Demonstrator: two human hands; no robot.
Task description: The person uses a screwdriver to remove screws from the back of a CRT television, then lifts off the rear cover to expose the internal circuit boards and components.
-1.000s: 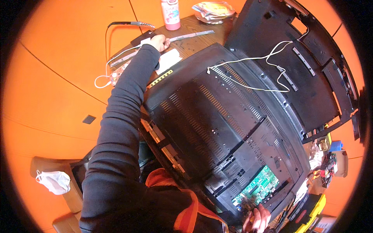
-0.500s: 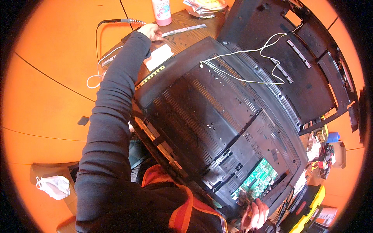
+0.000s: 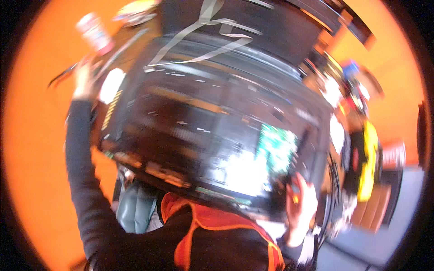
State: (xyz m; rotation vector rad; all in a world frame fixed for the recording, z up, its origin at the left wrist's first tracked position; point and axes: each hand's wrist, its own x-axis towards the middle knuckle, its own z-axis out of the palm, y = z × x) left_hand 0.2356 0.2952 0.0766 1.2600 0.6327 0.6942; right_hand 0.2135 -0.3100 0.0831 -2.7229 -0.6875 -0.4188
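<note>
A large dark television-like panel (image 3: 176, 106), its housing open at the back, lies in front of me. A green circuit board (image 3: 276, 147) shows in its right part. My left hand (image 3: 85, 80) is stretched out to the far left, by a white flat piece (image 3: 111, 86) and a long thin strip (image 3: 122, 49). Motion smears its fingers. My right hand (image 3: 302, 203) is at the panel's near right edge, below the board, its fingers curled together. A small yellowish spot shows among them, too blurred to name.
A large black cover (image 3: 280, 34) lies behind the panel, with a pale cable (image 3: 181, 36) across both. A pink and white bottle (image 3: 95, 34) stands far left. On the right are a yellow and black case (image 3: 368, 158) and a cluttered heap (image 3: 334, 74).
The view has swung, so the panel and cover appear lower-turned and further left. My left hand still reaches to the far left; my right hand stays by the panel's near right edge.
</note>
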